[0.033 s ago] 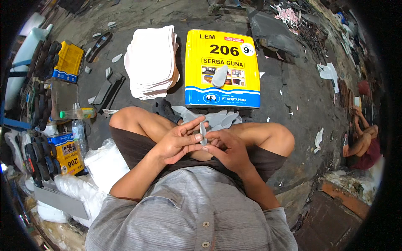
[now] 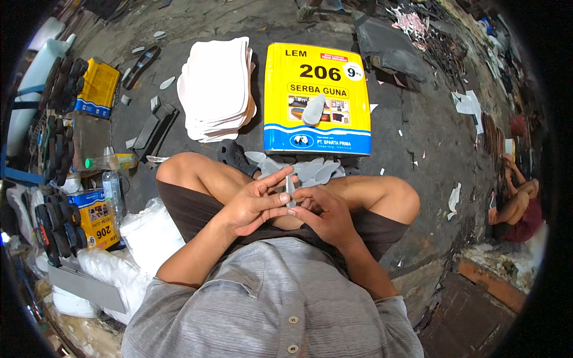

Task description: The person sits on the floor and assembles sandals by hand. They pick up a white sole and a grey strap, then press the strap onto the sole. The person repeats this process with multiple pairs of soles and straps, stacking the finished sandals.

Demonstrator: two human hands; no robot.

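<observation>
Above my lap, my left hand (image 2: 253, 207) and my right hand (image 2: 327, 215) hold one small grey teardrop-shaped pad (image 2: 290, 186) between their fingertips. The pad is turned almost edge-on, so its face hardly shows. Just past it, between my crossed legs and a can, lies a loose pile of similar grey pads (image 2: 325, 172). A yellow and blue rectangular metal can (image 2: 277, 83) lies flat in front of me. One more grey teardrop pad (image 2: 313, 110) rests on top of it.
Left of the can is a stack of white sheets (image 2: 215, 83). Dark sandal soles (image 2: 57, 221), more yellow cans (image 2: 95, 221), bottles (image 2: 112, 185) and white plastic bags (image 2: 149, 232) crowd the left side. Another person (image 2: 519, 209) sits at the far right. Scraps litter the dark floor.
</observation>
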